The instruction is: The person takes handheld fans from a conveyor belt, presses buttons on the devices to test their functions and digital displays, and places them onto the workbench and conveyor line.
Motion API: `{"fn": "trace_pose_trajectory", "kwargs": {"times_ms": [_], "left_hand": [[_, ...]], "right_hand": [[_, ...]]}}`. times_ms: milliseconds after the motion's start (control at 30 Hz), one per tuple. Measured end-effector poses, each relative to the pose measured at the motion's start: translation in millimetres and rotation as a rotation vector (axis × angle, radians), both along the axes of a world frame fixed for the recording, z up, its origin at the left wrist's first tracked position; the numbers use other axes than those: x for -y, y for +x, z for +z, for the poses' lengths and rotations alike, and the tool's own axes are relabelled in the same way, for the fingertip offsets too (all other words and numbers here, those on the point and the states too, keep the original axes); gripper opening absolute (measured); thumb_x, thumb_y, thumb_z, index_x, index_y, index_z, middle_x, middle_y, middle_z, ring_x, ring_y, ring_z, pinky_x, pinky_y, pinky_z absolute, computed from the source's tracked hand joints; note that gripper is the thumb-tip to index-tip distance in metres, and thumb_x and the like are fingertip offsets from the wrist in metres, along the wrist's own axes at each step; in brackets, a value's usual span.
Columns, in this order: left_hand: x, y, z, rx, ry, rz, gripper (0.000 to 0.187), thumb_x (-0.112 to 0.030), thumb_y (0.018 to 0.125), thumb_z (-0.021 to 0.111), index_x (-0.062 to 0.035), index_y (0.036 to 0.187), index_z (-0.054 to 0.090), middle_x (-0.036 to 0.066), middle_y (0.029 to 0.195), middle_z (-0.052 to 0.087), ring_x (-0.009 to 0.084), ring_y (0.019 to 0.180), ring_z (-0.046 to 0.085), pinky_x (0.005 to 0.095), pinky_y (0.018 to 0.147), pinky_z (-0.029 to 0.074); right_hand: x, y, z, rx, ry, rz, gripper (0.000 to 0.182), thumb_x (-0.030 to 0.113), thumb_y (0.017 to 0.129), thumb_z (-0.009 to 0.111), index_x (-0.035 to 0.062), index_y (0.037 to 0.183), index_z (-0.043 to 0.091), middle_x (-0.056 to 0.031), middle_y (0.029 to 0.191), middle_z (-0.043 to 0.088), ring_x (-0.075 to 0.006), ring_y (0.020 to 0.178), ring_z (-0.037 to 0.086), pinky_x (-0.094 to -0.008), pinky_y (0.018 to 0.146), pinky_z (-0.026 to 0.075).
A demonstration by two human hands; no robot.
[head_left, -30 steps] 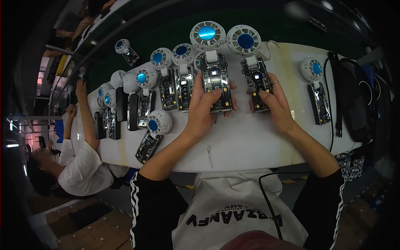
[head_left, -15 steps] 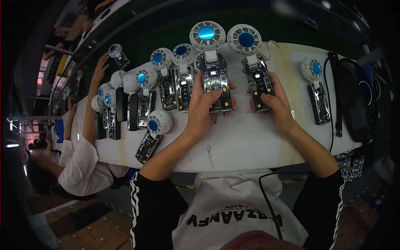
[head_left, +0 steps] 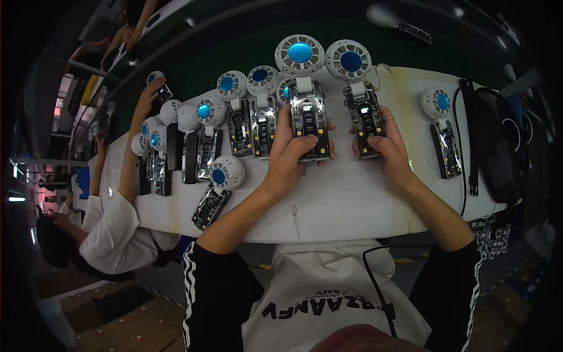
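Observation:
My left hand is closed around a handheld fan with a clear body, circuit board showing, and a white round head with a blue centre. The thumb rests on the front of its body, below a lit display. In my right hand is a second, similar handheld fan, also with a lit display, its thumb laid low on the body. Both fans stand head up, side by side above the white table. Fingers behind the bodies are partly hidden.
Several similar fans are grouped on the left, and a single fan lies nearer me. Another fan is at the right, beside a cable and a black bag. On the far left, a co-worker's hand holds a fan.
Both held fans appear slightly lower in view. My left thumb has shifted across the fan's front, lower and rightward. The co-worker's hand has closed on a fan at the far left.

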State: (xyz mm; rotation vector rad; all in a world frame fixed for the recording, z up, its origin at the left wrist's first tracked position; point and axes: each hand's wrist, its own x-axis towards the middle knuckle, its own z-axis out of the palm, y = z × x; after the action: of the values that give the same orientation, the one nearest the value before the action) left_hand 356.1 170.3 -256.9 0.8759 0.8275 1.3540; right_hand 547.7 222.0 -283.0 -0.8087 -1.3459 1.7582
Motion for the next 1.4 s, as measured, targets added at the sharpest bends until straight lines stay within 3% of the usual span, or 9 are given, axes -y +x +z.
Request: {"fn": "trace_pose_trajectory", "kwargs": {"times_ms": [300, 533, 600, 700, 767, 800, 867, 1167, 1400], "left_hand": [[7, -1, -7, -0.037, 0.285, 0.002, 0.07, -0.006, 0.079, 0.052, -0.0049, 0.136, 0.011, 0.018, 0.111, 0.049, 0.0233, 0.09, 0.057, 0.036, 0.081, 0.047], [22, 12, 53, 0.266, 0.158, -0.039, 0.03, -0.013, 0.078, 0.069, -0.0016, 0.098, 0.051, 0.007, 0.082, 0.06, 0.0147, 0.071, 0.061, 0.0271, 0.063, 0.051], [33, 9, 72, 0.057, 0.243, 0.025, 0.033, -0.014, 0.074, 0.073, -0.0017, 0.098, 0.052, 0.007, 0.082, 0.061, 0.0139, 0.067, 0.061, 0.0265, 0.061, 0.052], [43, -7, 96, -0.484, 0.733, 0.401, 0.034, -0.015, 0.074, 0.074, -0.0011, 0.098, 0.054, 0.006, 0.072, 0.062, 0.0114, 0.06, 0.061, 0.0217, 0.05, 0.049], [61, -21, 114, 0.094, 0.181, -0.016, 0.028, -0.01, 0.075, 0.072, -0.0027, 0.098, 0.057, 0.007, 0.078, 0.062, 0.0136, 0.056, 0.06, 0.0215, 0.046, 0.048], [75, -29, 126, 0.044, 0.243, 0.031, 0.022, -0.015, 0.079, 0.068, -0.0026, 0.094, 0.058, 0.007, 0.075, 0.062, 0.013, 0.057, 0.06, 0.0243, 0.047, 0.049], [96, -43, 144, -0.058, 0.322, 0.117, 0.02, -0.02, 0.083, 0.065, -0.0024, 0.09, 0.059, 0.008, 0.072, 0.061, 0.0125, 0.058, 0.059, 0.0271, 0.049, 0.05], [72, -90, 125, -0.361, 0.281, 0.253, 0.023, -0.018, 0.078, 0.069, -0.0008, 0.091, 0.061, 0.007, 0.075, 0.062, 0.0139, 0.065, 0.061, 0.028, 0.057, 0.052], [-42, -120, 130, -0.471, 0.178, 0.235, 0.026, -0.016, 0.074, 0.073, 0.0004, 0.092, 0.062, 0.006, 0.077, 0.062, 0.015, 0.07, 0.062, 0.0286, 0.063, 0.053]], "right_hand": [[12, 3, 18, -0.127, 0.318, -0.077, 0.063, 0.018, 0.079, 0.062, 0.0027, 0.13, 0.027, -0.0114, 0.101, 0.051, -0.0172, 0.081, 0.054, -0.0283, 0.069, 0.045], [-2, 5, 52, -0.603, -0.131, 0.192, 0.026, 0.018, 0.084, 0.057, 0.0057, 0.102, 0.044, -0.0048, 0.092, 0.051, -0.0143, 0.073, 0.053, -0.0262, 0.062, 0.042], [3, 2, 67, -0.548, -0.205, 0.185, 0.016, 0.015, 0.086, 0.056, 0.0075, 0.093, 0.044, -0.0019, 0.081, 0.049, -0.012, 0.065, 0.05, -0.0248, 0.059, 0.041], [23, -7, 88, 0.115, 0.321, -0.127, 0.014, 0.008, 0.085, 0.058, 0.0068, 0.081, 0.044, -0.0027, 0.058, 0.045, -0.0114, 0.053, 0.046, -0.0239, 0.053, 0.039], [27, -2, 111, -0.154, 0.029, -0.035, 0.014, 0.007, 0.084, 0.059, 0.0059, 0.081, 0.045, -0.0044, 0.062, 0.05, -0.012, 0.056, 0.048, -0.0228, 0.052, 0.039], [27, 6, 105, 0.261, 0.596, -0.175, 0.015, 0.012, 0.086, 0.057, 0.0066, 0.088, 0.043, -0.0025, 0.068, 0.046, -0.01, 0.055, 0.044, -0.0235, 0.053, 0.039], [30, 27, 122, 0.142, 0.842, -0.09, 0.015, 0.012, 0.088, 0.055, 0.0064, 0.085, 0.041, -0.0026, 0.074, 0.048, -0.0091, 0.059, 0.045, -0.0226, 0.054, 0.039], [2, 39, 141, 0.14, 0.72, -0.255, 0.023, 0.021, 0.081, 0.064, 0.0052, 0.092, 0.053, -0.0066, 0.078, 0.057, -0.0136, 0.069, 0.054, -0.0258, 0.065, 0.044], [-80, -20, 111, 0.591, 0.743, -0.448, 0.034, 0.029, 0.075, 0.071, 0.0042, 0.097, 0.061, -0.0097, 0.082, 0.063, -0.0171, 0.078, 0.061, -0.0283, 0.073, 0.048]]}}
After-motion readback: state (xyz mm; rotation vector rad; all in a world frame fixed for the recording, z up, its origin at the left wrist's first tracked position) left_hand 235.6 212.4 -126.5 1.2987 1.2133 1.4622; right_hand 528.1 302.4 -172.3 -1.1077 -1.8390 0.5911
